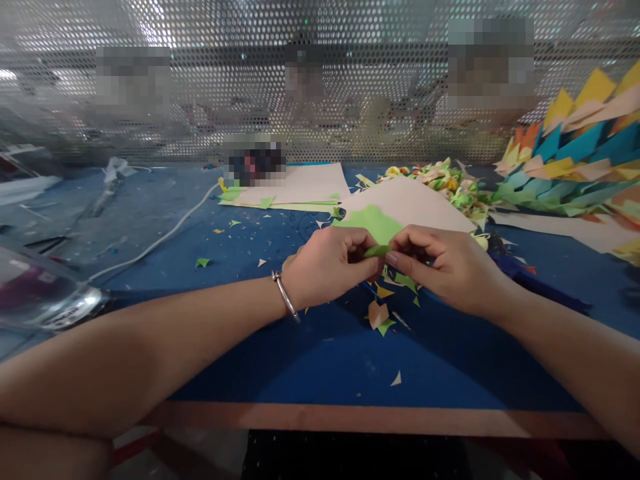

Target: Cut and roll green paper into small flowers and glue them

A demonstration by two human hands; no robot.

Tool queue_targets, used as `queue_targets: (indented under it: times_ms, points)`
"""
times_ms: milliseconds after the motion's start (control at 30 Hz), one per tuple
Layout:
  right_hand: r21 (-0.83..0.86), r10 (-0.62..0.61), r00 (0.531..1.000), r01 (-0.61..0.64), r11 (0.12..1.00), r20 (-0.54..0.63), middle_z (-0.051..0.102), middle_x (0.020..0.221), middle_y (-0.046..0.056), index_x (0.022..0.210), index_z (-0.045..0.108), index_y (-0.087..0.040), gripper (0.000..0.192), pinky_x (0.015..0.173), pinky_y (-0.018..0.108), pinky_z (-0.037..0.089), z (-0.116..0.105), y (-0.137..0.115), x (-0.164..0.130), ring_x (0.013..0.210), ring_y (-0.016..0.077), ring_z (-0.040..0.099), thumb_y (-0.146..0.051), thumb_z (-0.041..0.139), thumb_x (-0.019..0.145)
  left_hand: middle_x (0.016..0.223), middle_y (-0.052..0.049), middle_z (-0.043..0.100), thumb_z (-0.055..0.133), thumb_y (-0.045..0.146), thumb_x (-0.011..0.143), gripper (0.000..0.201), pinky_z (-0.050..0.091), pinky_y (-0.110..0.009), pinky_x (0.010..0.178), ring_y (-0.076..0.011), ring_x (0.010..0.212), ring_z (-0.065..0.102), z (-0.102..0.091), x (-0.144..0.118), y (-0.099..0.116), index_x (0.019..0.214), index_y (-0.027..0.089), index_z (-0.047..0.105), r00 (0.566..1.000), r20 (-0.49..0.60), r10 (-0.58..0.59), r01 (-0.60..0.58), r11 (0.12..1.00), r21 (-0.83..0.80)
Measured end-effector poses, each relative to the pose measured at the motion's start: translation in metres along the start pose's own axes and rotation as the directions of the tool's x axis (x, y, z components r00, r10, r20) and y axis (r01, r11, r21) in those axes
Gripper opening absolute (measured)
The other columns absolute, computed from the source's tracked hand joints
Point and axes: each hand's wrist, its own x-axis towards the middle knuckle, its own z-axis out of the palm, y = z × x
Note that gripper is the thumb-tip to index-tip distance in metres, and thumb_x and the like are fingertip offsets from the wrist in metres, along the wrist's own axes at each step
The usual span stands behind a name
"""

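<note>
Between my two hands is a small piece of green paper (pixel 377 251), folded or curled at its edge. My left hand (pixel 335 263), with a silver bracelet at the wrist, pinches its left end. My right hand (pixel 445 267) pinches the right end with thumb and forefinger. Just beyond the hands lie a light green paper sheet (pixel 373 221) and a large pale paper sheet (pixel 415 200). Green, orange and peach paper scraps (pixel 379 313) are scattered on the table below my hands.
A perforated metal screen (pixel 350 87) stands behind the blue table (pixel 300 367). Folded coloured paper pieces (pixel 575 157) rise at the right, near a heap of curled paper bits (pixel 450 183). At the left are a white cable (pixel 165 233) and a clear plastic bottle (pixel 45 287).
</note>
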Motion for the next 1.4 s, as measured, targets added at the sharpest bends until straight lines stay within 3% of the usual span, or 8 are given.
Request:
queue_targets:
  times_ms: [100,300,467,633,900,1167,1300,1400]
  points:
    - [0.011,0.000,1.000,0.000,1.000,0.012,0.055,0.063,-0.003,0.080,0.061,-0.020,0.017,0.049,0.022,0.036,-0.0002,-0.0004,0.0001,0.054,0.0099,0.048,-0.031,0.060,0.093,0.068,-0.002,0.073,0.067,0.024,0.083,0.012,0.049,-0.022,0.055,-0.0129,0.062,0.067,0.0002,0.0015,-0.0023,0.073,0.017,0.066,1.000,0.024,-0.015,0.017,0.998,-0.063]
    - [-0.020,-0.016,1.000,0.016,1.000,0.007,0.055,0.063,-0.003,0.080,0.061,-0.019,0.016,0.049,0.023,0.034,-0.0010,-0.0021,0.0001,0.054,0.0100,0.047,-0.028,0.058,0.094,0.067,-0.002,0.072,0.069,0.023,0.086,0.018,0.058,-0.024,0.063,-0.0112,0.061,0.070,-0.0008,0.0039,-0.0010,0.071,0.015,0.062,0.981,0.158,-0.112,0.166,0.906,-0.388]
    - [-0.013,-0.014,1.000,0.014,1.000,0.008,0.054,0.065,-0.002,0.084,0.062,-0.019,0.019,0.049,0.023,0.036,-0.0008,-0.0013,-0.0010,0.055,0.0102,0.045,-0.031,0.055,0.096,0.067,-0.003,0.074,0.081,0.031,0.078,0.028,0.057,-0.024,0.059,-0.0122,0.059,0.070,-0.0026,0.0044,0.0042,0.070,0.013,0.062,0.957,0.202,-0.208,0.280,0.843,-0.458]
    - [0.045,-0.005,1.000,0.005,0.999,0.005,0.059,0.072,0.000,0.085,0.061,-0.020,0.018,0.055,0.023,0.041,0.0009,-0.0002,-0.0014,0.062,0.0114,0.051,-0.033,0.057,0.096,0.067,-0.003,0.074,0.083,0.034,0.077,0.030,0.057,-0.024,0.061,-0.0117,0.059,0.070,-0.0022,0.0053,0.0027,0.070,0.014,0.061,0.953,0.192,-0.236,0.301,0.816,-0.493]
    - [0.009,-0.001,0.999,0.001,1.000,-0.035,0.055,0.065,-0.001,0.083,0.062,-0.020,0.019,0.050,0.024,0.037,0.0005,-0.0054,-0.0017,0.056,0.0114,0.046,-0.033,0.055,0.095,0.065,-0.002,0.072,0.082,0.037,0.076,0.032,0.058,-0.023,0.060,-0.0109,0.058,0.069,-0.0010,0.0035,0.0052,0.068,0.015,0.061,0.980,0.122,-0.155,0.194,0.866,-0.461]
    - [0.008,-0.007,1.000,0.007,1.000,-0.027,0.055,0.064,-0.001,0.080,0.059,-0.021,0.018,0.050,0.024,0.038,0.0014,-0.0064,-0.0007,0.056,0.0119,0.047,-0.032,0.056,0.094,0.067,-0.004,0.074,0.079,0.040,0.078,0.031,0.055,-0.022,0.057,-0.0126,0.060,0.071,-0.0039,0.0021,0.0044,0.066,0.015,0.064,0.975,0.134,-0.178,0.218,0.894,-0.392]
    - [-0.016,0.001,1.000,-0.001,1.000,-0.014,0.052,0.063,-0.002,0.080,0.058,-0.020,0.018,0.049,0.024,0.035,0.0004,-0.0038,-0.0002,0.054,0.0111,0.044,-0.031,0.056,0.094,0.059,-0.002,0.069,0.071,0.043,0.085,0.036,0.051,-0.021,0.055,-0.0111,0.055,0.066,-0.0059,0.0021,0.0003,0.062,0.016,0.064,0.985,0.115,-0.130,0.156,0.955,-0.253]
    - [-0.027,0.004,1.000,-0.005,1.000,-0.023,0.051,0.061,-0.003,0.078,0.057,-0.020,0.018,0.048,0.024,0.033,-0.0012,-0.0013,0.0009,0.052,0.0107,0.043,-0.030,0.056,0.093,0.062,-0.003,0.069,0.065,0.041,0.090,0.036,0.047,-0.021,0.054,-0.0098,0.055,0.061,-0.0074,0.0033,-0.0017,0.065,0.015,0.069,0.999,0.009,-0.036,0.037,0.999,-0.035]
